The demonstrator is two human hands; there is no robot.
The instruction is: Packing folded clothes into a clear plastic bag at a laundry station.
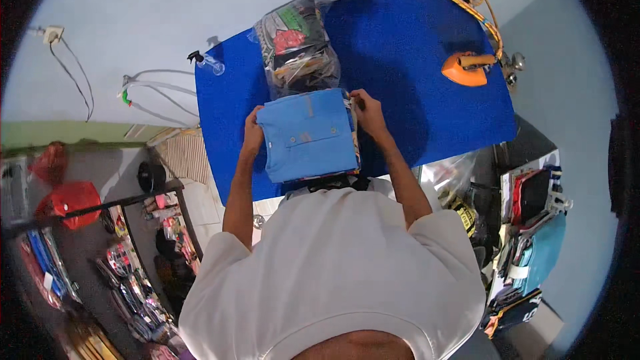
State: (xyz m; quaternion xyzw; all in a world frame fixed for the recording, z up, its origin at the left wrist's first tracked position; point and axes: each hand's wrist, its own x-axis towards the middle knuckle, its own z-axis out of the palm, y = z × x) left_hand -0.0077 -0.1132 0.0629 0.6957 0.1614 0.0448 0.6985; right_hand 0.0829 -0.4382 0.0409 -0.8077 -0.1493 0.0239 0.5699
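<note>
A stack of folded clothes with a light blue buttoned shirt (310, 135) on top lies at the front edge of a blue-covered ironing table (385, 35). My left hand (253, 130) grips its left side, with the fingertips at the upper left corner. On the opposite side, my right hand (369, 112) holds the upper right corner, where patterned fabric shows below the blue shirt. Just beyond the stack, and touching or nearly touching it, sits a clear plastic bag (300, 45) packed with folded clothes. The undersides of the stack and some of my fingers are hidden.
An orange iron (465, 70) rests at the right, its yellow cord (465, 5) running upward. A clear spray bottle (212, 63) lies at the table's left edge. Shelves with clothes (535, 255) stand to my right; racks of packaged items (135, 290) stand to my left.
</note>
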